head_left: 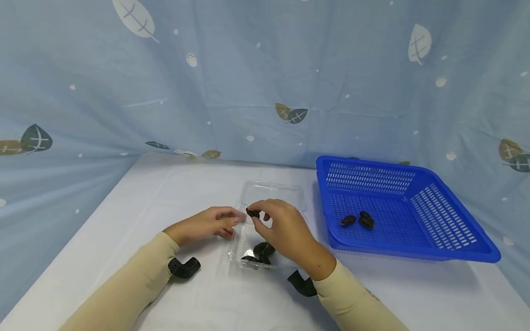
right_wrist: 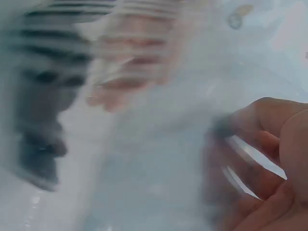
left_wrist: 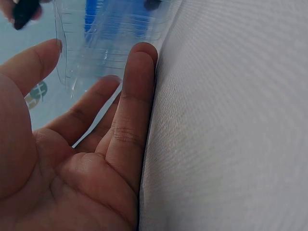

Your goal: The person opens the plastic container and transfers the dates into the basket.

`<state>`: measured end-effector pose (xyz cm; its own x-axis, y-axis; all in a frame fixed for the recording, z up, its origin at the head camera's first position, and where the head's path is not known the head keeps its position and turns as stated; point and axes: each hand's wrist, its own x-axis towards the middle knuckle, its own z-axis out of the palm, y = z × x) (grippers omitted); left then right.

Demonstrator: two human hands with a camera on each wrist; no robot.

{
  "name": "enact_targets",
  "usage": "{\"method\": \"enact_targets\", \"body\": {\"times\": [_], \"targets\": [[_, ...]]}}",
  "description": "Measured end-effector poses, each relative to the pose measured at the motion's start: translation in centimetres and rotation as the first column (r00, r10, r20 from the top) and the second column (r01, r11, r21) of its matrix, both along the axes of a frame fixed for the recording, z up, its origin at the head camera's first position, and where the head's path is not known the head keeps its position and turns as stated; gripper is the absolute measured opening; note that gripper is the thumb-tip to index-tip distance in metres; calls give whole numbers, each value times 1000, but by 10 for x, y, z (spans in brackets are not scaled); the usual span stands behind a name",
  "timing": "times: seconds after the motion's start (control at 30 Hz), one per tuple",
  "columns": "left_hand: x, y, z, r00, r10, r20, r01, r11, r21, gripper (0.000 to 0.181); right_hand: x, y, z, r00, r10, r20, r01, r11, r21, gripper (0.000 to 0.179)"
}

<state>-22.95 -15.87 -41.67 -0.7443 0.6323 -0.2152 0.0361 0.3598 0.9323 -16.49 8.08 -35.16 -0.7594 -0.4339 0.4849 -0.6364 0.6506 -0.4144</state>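
Observation:
In the head view my right hand (head_left: 287,230) pinches a dark brown oval piece (head_left: 252,213), date-like in shape, between thumb and fingertips above a clear plastic clamshell box (head_left: 232,250). The box's lid (head_left: 273,187) is folded back, away from me. Several similar dark pieces (head_left: 264,249) lie in the near part of the box. At the box's left side rests my left hand (head_left: 213,224), fingers loosely bent. The left wrist view shows its fingertips (left_wrist: 139,55) right at the clear wall, its palm holding nothing. Motion blurs the right wrist view.
A blue slotted basket (head_left: 414,250) stands on the right of the white-covered table (head_left: 198,303), with a few dark pieces (head_left: 366,219) on its floor. Black curved wrist fittings (head_left: 184,268) sit at both forearms. A blue leaf-patterned curtain (head_left: 248,69) hangs behind.

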Motion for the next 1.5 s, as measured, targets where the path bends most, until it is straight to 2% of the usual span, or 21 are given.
{"method": "enact_targets", "body": {"times": [0.1, 0.23, 0.37, 0.5, 0.63, 0.9, 1.13, 1.3, 1.5], "targets": [[1, 0, -1, 1000, -13, 3, 13, 1000, 2, 46, 9, 4, 11, 999, 26, 44, -22, 995, -93, 22], [0, 1, -2, 1000, -32, 2, 32, 999, 5, 47, 19, 17, 25, 996, 51, 69, -34, 972, -233, 24], [0, 1, 0, 1000, -15, -4, 14, 1000, -11, 46, 19, 40, 32, 999, 27, 40, -15, 965, -263, 27], [1, -3, 0, 1000, 12, 0, -12, 1000, -22, 45, 14, 69, 34, 998, -55, 20, 58, 976, -208, 28], [0, -4, -1, 1000, 2, 3, -1, 1000, -16, 47, 9, 101, 34, 987, -159, 33, 162, 980, -118, 28], [0, -3, 2, 1000, 14, -1, -14, 1000, -12, 45, -5, 162, 34, 956, -289, 45, 289, 957, 14, 23], [0, -3, 3, 1000, 4, -1, -5, 1000, -17, 46, -16, 194, 26, 932, -349, 103, 335, 933, 127, 20], [-1, -2, 3, 1000, 5, -12, -5, 1000, -28, 47, -25, 211, 18, 912, -370, 177, 339, 923, 181, 20], [-1, -2, 3, 1000, 6, 3, -6, 999, -33, 47, -34, 231, 11, 893, -395, 213, 344, 907, 242, 20]]}}
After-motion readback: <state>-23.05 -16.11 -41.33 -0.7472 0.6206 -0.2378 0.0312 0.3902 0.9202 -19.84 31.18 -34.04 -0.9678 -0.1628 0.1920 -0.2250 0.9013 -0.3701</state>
